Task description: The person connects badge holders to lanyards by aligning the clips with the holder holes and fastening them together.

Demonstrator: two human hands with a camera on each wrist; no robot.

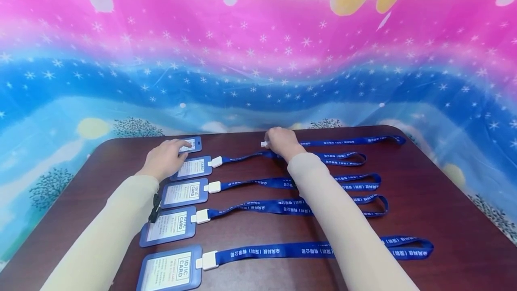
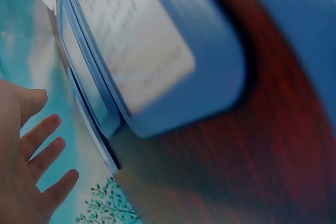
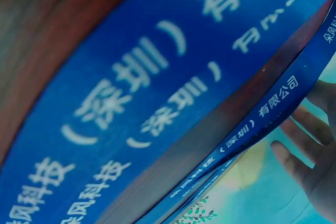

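Observation:
My left hand (image 1: 167, 158) reaches over the farthest badge holder (image 1: 195, 144), a blue frame with a white card, at the table's back left. In the left wrist view its fingers (image 2: 46, 162) are loosely spread. That holder lies apart from any strap. To its right, my right hand (image 1: 282, 142) holds the clip end of the farthest blue lanyard (image 1: 347, 141), fingers curled down; the white clip (image 1: 264, 144) pokes out on their left. The strap trails right, flat on the table. The right wrist view shows the fingers (image 3: 291, 161) only partly, beside blue straps (image 3: 131, 87) with white lettering.
Nearer me, several badge holders (image 1: 185, 192) lie in a column, each joined by a white clip (image 1: 214, 187) to a blue lanyard (image 1: 246, 182) stretched right. They rest on a dark reddish-brown table (image 1: 424, 201). A colourful printed cloth (image 1: 258, 57) hangs behind it.

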